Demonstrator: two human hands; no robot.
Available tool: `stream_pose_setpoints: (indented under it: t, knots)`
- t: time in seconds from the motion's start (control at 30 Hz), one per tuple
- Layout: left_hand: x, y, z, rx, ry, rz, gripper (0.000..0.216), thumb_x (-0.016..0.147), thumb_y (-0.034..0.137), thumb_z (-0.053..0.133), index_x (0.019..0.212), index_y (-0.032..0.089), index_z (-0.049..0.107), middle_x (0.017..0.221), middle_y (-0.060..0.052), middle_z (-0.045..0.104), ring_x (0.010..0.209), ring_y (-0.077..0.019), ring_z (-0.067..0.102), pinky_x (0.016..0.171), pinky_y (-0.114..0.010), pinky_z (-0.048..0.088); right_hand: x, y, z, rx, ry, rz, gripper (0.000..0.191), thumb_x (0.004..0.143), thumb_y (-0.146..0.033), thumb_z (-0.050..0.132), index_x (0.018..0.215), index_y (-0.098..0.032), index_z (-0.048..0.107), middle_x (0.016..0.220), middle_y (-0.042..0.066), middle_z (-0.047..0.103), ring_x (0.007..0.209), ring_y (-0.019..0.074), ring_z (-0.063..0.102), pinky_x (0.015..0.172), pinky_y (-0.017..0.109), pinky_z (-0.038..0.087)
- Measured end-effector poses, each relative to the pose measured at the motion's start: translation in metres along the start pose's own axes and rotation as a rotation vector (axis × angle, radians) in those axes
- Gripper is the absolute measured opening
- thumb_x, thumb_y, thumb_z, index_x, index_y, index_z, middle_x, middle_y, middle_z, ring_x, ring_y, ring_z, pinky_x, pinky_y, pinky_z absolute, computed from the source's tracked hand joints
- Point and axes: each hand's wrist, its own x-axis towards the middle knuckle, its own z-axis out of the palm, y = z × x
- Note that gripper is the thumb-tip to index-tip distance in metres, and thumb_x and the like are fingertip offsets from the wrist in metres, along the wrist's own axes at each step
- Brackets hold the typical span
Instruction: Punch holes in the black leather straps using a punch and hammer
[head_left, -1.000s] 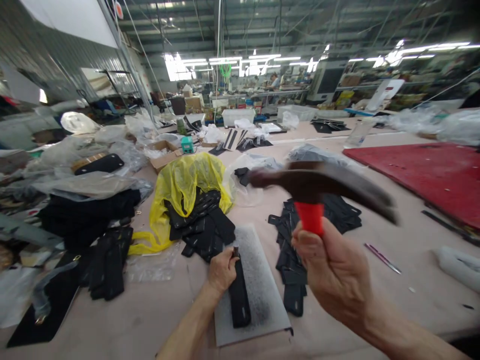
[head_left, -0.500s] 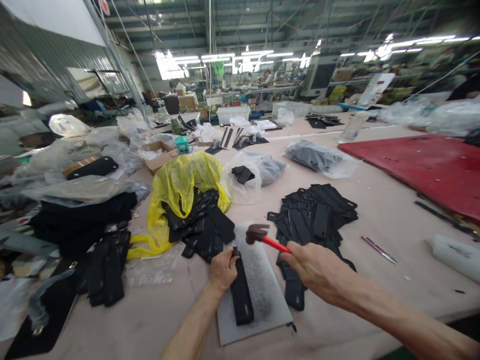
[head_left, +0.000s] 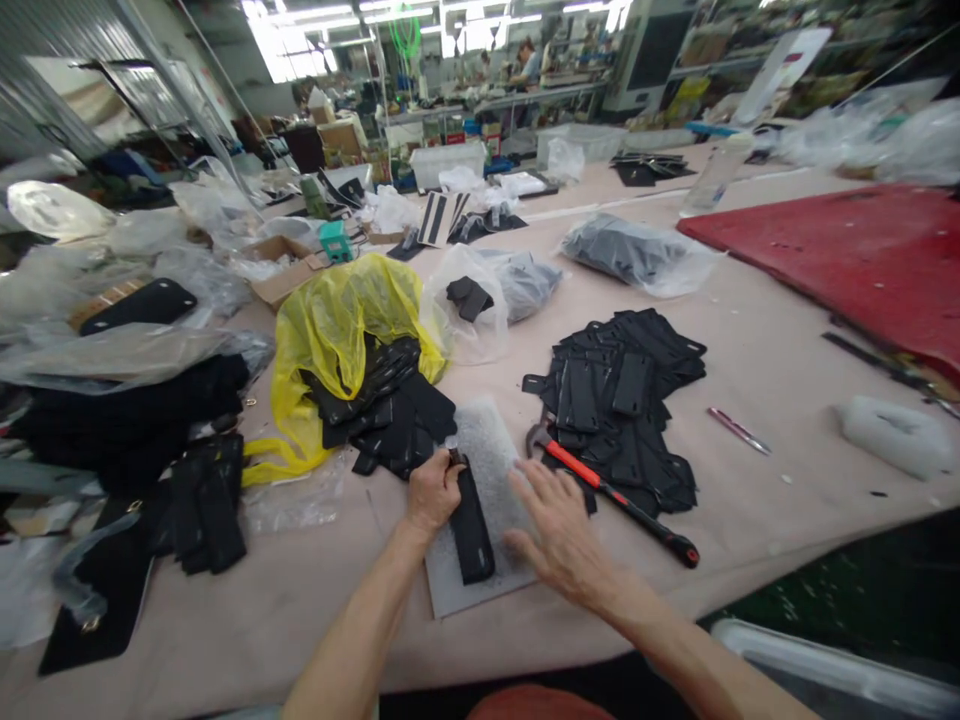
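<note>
My left hand (head_left: pixel 435 490) is closed round a short metal punch (head_left: pixel 452 446), a dark shaft with a shiny top, upright at the far end of a flat black piece (head_left: pixel 474 535). This piece lies lengthwise on a scuffed grey board (head_left: pixel 491 440). Over the board's right side, my right hand (head_left: pixel 553 525) has its fingers spread and holds nothing. Just right of it rests a claw hammer (head_left: pixel 581 465) with a red and black handle, its head on the near left edge of a pile of black pieces (head_left: pixel 626 385).
A yellow plastic bag (head_left: pixel 322 320) spills more black pieces to the left. Behind are clear bags with dark contents (head_left: pixel 634 255). A pen (head_left: pixel 739 432), a white roll (head_left: pixel 892 437) and a red sheet (head_left: pixel 840 260) lie to the right. Farther back, a person (head_left: pixel 527 65) is visible.
My right hand has let go of the hammer, which now lies beside the pile, and has moved left with fingers spread. My left hand stays at the black piece's end. The view has tilted down.
</note>
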Motion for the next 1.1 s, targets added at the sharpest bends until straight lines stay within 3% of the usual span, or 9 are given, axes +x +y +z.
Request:
stream_pose_setpoints:
  t: [0.13, 0.33, 0.5, 0.73, 0.9, 1.1]
  knots:
    - [0.006, 0.003, -0.001, -0.063, -0.017, -0.042, 0.016, 0.088, 0.02, 0.049, 0.088, 0.019, 0.065, 0.083, -0.006, 0.071, 0.082, -0.0207, 0.069, 0.077, -0.029, 0.052, 0.003, -0.038, 0.022, 0.178, -0.172, -0.148, 0.069, 0.088, -0.042, 0.056, 0.148, -0.014, 0.036, 0.155, 0.013, 0.031, 0.144, 0.034, 0.019, 0.115, 0.06, 0.01]
    - [0.027, 0.0, -0.02, -0.342, 0.238, -0.406, 0.025, 0.09, 0.035, 0.05, 0.092, 0.016, 0.066, 0.082, -0.006, 0.073, 0.072, -0.0193, 0.068, 0.068, -0.028, 0.054, -0.002, -0.031, 0.037, 0.205, -0.174, -0.161, 0.069, 0.091, -0.043, 0.056, 0.15, -0.014, 0.032, 0.157, 0.011, 0.028, 0.146, 0.0313, 0.017, 0.117, 0.059, 0.01]
    - [0.005, 0.017, -0.039, -0.337, 0.112, -0.285, 0.027, 0.09, 0.038, 0.054, 0.094, 0.016, 0.07, 0.091, -0.008, 0.075, 0.087, -0.022, 0.069, 0.081, -0.033, 0.055, 0.015, -0.027, 0.047, 0.18, -0.121, -0.214, 0.08, 0.089, -0.057, 0.058, 0.15, -0.013, 0.031, 0.156, 0.013, 0.03, 0.145, 0.0323, 0.021, 0.117, 0.061, 0.01]
    - [-0.057, 0.03, -0.031, -0.293, 0.077, -0.187, 0.024, 0.09, 0.031, 0.052, 0.094, 0.017, 0.072, 0.092, -0.007, 0.075, 0.089, -0.0223, 0.07, 0.082, -0.033, 0.057, 0.032, -0.019, 0.043, 0.234, -0.109, -0.203, 0.086, 0.084, -0.06, 0.063, 0.147, -0.01, 0.035, 0.154, 0.019, 0.032, 0.144, 0.0333, 0.022, 0.116, 0.061, 0.009]
    - [-0.071, 0.021, -0.029, -0.302, 0.068, -0.172, 0.023, 0.09, 0.029, 0.053, 0.096, 0.017, 0.072, 0.094, -0.006, 0.075, 0.09, -0.0213, 0.07, 0.082, -0.032, 0.057, 0.018, -0.014, 0.034, 0.274, -0.14, -0.159, 0.058, 0.09, -0.035, 0.059, 0.142, -0.018, 0.043, 0.151, 0.012, 0.039, 0.143, 0.0303, 0.024, 0.115, 0.06, 0.011]
    - [-0.074, 0.019, -0.024, -0.29, 0.053, -0.124, 0.022, 0.091, 0.027, 0.053, 0.098, 0.018, 0.072, 0.096, -0.006, 0.075, 0.092, -0.021, 0.071, 0.084, -0.033, 0.058, 0.019, -0.02, 0.034, 0.282, -0.078, -0.105, 0.05, 0.089, -0.034, 0.058, 0.136, -0.019, 0.05, 0.148, 0.011, 0.043, 0.141, 0.0301, 0.026, 0.115, 0.059, 0.011]
